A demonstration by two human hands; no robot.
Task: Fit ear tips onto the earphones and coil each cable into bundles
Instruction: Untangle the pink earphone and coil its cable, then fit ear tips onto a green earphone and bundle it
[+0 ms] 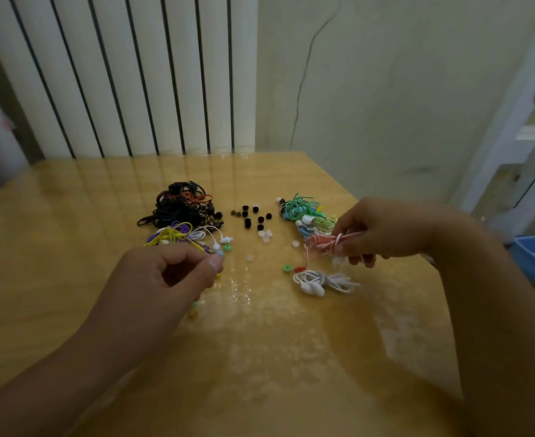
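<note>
**Right hand gripping red bundle, left hand pinching a tip**

Now the red earphone bundle (330,242) is sitting in the right hand (382,230), fingers curling round the coiled cable at the right side of the table (71,247). A loose strand of its cable is hanging down toward a small red piece (299,269) lying on the table, next to a green ear tip (287,268). The left hand (165,275) is hovering at centre-left, thumb and forefinger pinching a small pale blue ear tip (220,253); the other fingers are curling in.

Just below the right hand a coiled white earphone bundle (321,282) is lying flat on the table. Behind the right hand a heap of finished bundles in green, blue and yellow (304,212) is lying, partly hidden by the fingers. Between the two heaps, black ear tips (253,216) are lying scattered, with a few white ear tips (265,235) nearer the camera. On the left a tangle of black earphones (181,206) is lying farthest back, and yellow, purple and white earphones (178,234) are lying loose in front of it, just beyond the left hand. Another green ear tip (227,247) is lying beside the left thumb.

Behind the table a white ribbed radiator (118,74) is standing against the wall. A blue bin (534,260) is showing at the right edge, blurred.
</note>
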